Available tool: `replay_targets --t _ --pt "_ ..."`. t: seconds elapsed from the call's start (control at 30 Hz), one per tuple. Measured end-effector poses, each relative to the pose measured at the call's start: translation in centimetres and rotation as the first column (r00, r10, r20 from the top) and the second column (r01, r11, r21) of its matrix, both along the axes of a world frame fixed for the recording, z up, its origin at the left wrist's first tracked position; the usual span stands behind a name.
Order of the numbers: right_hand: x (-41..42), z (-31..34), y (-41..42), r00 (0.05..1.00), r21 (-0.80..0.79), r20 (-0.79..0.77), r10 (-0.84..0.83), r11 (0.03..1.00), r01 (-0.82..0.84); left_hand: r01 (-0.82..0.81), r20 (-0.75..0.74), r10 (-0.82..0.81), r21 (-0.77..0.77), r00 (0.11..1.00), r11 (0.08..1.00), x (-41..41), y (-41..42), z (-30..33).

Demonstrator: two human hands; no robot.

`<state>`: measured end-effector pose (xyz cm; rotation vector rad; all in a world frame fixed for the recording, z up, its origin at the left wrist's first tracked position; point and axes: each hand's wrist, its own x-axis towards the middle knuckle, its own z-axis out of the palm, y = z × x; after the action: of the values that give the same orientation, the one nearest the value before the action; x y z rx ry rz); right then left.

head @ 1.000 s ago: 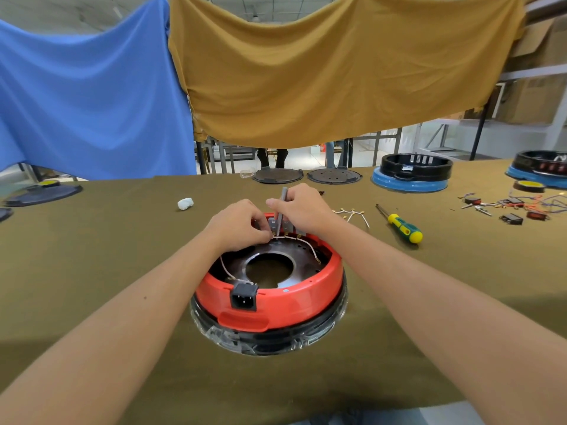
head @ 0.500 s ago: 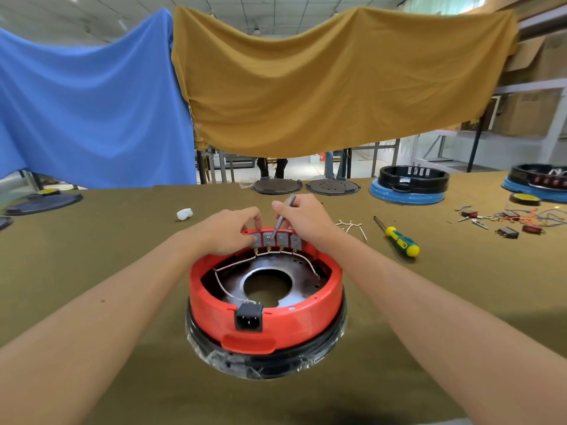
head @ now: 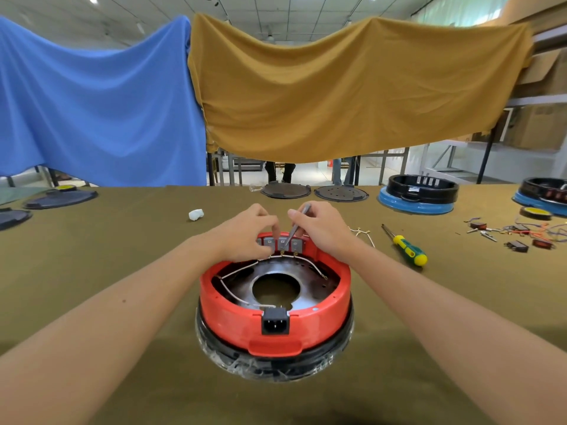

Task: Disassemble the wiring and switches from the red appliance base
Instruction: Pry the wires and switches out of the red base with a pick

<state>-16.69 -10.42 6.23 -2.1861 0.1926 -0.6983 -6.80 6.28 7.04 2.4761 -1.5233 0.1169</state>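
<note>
Now the right hand (head: 322, 230) has its thin metal tool (head: 296, 230) tilted instead of near upright as it was a second ago; tip is down at the foot of the switch row (head: 280, 243), handle end leaning off toward 1 o'clock. The left hand (head: 248, 233) has slid off the middle of the row, so four grey switch backs are exposed where before they were mostly covered. My read: prying at a terminal or latch has started, nothing is free yet.

Fingers: right-hand ones pinch the tool shaft. Left-hand ones (head: 271, 230) are curled onto the rim and the left switches at 11 o'clock, bracing; can't tell if they actually grip a switch.

The red appliance base (head: 276, 329) sits upside down at centre of the counter (head: 107, 240), on a black ring wrapped in clear film. It's round, so no real long axis; orientation is set by the black power inlet (head: 275, 321) at 6 o'clock, facing the person, and the switches opposite at 12. The switch row runs 9-to-3 along the far rim. White wires (head: 242, 268) loop from the switch terminals round the left side to the inlet, one more going right toward 3 o'clock. All still attached.

A yellow-green screwdriver (head: 405, 246) lies unused at 2 o'clock.
</note>
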Motion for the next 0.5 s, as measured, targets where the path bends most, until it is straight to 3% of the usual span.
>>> replay_targets --t 0.17,0.5 --pt "-0.2 -0.2 0.2 1.0 -0.115 0.022 -0.002 0.993 0.004 0.04 -0.023 -0.04 -0.004 0.999 0.999 0.6 -0.4 -1.1" --pt "0.0 -0.5 0.1 1.0 -0.151 0.021 0.023 0.988 -0.02 0.047 -0.018 -0.048 -0.051 0.999 0.998 0.5 -1.3 -1.8"
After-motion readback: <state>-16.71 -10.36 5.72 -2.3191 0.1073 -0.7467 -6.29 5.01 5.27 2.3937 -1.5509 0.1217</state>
